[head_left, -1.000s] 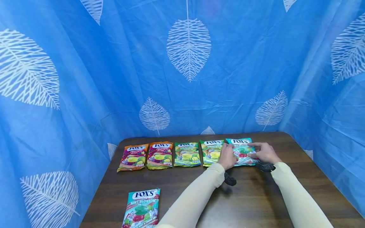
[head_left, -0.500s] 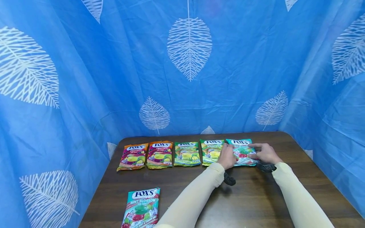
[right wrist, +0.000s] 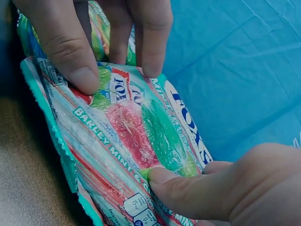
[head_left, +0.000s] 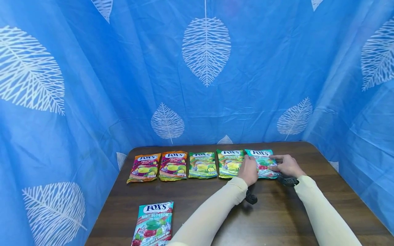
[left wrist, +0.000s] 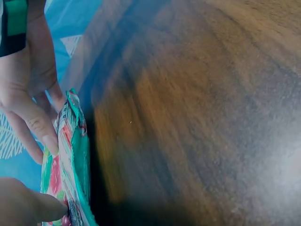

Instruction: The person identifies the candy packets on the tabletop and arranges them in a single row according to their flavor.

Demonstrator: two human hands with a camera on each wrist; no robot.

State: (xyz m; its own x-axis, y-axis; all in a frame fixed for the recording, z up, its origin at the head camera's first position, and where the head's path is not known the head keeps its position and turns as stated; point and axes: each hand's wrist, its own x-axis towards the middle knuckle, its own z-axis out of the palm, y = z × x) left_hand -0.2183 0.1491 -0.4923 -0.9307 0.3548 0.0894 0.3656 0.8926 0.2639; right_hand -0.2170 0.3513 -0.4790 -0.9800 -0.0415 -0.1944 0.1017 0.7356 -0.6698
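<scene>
At the right end of a row, a turquoise bag of Fox's mint candy (head_left: 262, 160) lies face up on the table. My left hand (head_left: 248, 171) is at its left side; in the right wrist view the left thumb (right wrist: 83, 77) presses the printed face and a fingertip touches the far edge. Across from it, my right hand (head_left: 287, 165) rests on the right side, its thumb (right wrist: 181, 186) on the bag's face and the index finger stretched toward the top corner. Directly left of the left hand lies a green Springtea bag (head_left: 229, 165).
Farther left in the row are another green bag (head_left: 202, 167) and two orange-purple Fruits bags (head_left: 173, 166). A second turquoise mint bag (head_left: 154, 222) lies near the front left of the dark wooden table (head_left: 264, 218). Blue leaf-patterned cloth (head_left: 246, 102) hangs behind.
My left hand has shifted slightly at the bag's left side, and its fingers now point more straight away from me. The right hand and the bags stay almost as they were.
</scene>
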